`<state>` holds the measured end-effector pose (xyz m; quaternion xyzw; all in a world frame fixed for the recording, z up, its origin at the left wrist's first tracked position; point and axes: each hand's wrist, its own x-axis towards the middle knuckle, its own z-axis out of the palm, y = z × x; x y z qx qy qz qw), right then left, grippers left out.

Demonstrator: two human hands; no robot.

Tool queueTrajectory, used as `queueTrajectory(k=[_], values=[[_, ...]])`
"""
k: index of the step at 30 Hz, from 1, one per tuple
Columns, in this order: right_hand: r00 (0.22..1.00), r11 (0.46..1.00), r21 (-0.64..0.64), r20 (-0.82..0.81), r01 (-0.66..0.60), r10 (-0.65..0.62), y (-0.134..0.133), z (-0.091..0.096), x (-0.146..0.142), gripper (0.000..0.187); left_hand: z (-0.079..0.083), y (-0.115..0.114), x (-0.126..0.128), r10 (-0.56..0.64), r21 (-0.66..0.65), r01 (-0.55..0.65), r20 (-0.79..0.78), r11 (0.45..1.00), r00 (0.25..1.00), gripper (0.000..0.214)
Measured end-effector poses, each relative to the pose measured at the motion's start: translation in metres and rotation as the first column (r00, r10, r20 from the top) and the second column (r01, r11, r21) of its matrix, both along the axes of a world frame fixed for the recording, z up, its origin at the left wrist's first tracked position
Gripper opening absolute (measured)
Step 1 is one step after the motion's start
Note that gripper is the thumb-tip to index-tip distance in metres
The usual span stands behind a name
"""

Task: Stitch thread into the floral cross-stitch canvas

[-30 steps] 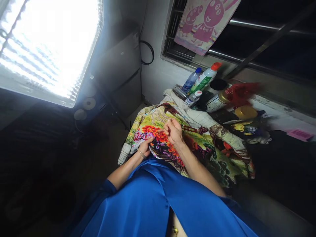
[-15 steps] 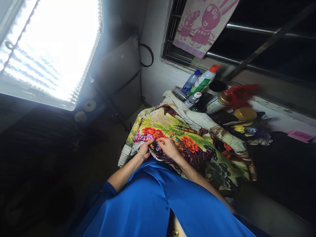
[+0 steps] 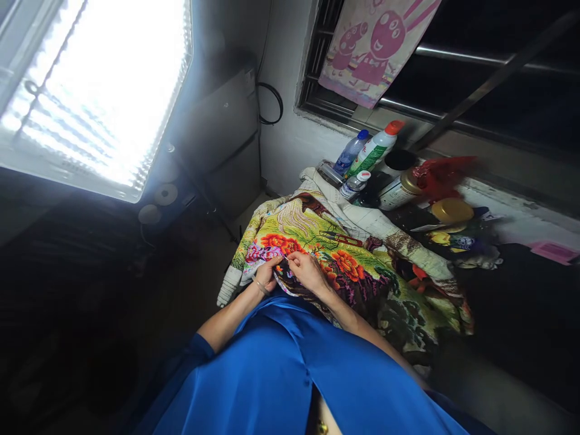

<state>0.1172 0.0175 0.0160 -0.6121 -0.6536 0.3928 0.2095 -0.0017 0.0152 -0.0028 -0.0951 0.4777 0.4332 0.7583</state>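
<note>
A large cross-stitch cloth with orange flowers and yellow-green ground lies spread before me, its near part at my lap. My left hand, with a bangle at its wrist, is closed on the near edge of this cloth. Just to the right, my right hand is closed in a pinch over the dark part of the stitching. A thin bright sliver, which looks like a needle, shows between the fingertips of both hands. Red-handled thread snips lie on the cloth beyond my right hand.
A bright lamp panel stands at the upper left on a dark pole. Behind the cloth are a blue-capped bottle, an orange-capped bottle, a can and a gold-lidded jar. Rolled cloth edges border the stitching.
The fingertips of my right hand have shifted slightly, and the thin bright sliver now shows by them. My left hand keeps its hold on the cloth.
</note>
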Motion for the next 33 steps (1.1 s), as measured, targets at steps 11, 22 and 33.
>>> queueTrajectory(k=[11, 22, 33], values=[[0.999, 0.989, 0.146, -0.038, 0.008, -0.002, 0.003, -0.020, 0.011, 0.018, 0.011, 0.004, 0.001, -0.065, -0.030, 0.064, -0.031, 0.997, 0.997, 0.014], [0.992, 0.982, 0.179, 0.116, -0.066, 0.046, 0.003, -0.013, 0.004, 0.020, 0.009, 0.003, -0.001, -0.097, -0.004, 0.098, 0.045, 0.995, 0.994, 0.011], [0.929, 0.975, 0.141, 0.351, -0.172, 0.113, 0.006, 0.000, -0.019, 0.027, 0.002, 0.001, -0.003, -0.092, 0.025, 0.091, 0.051, 0.996, 0.994, 0.016]])
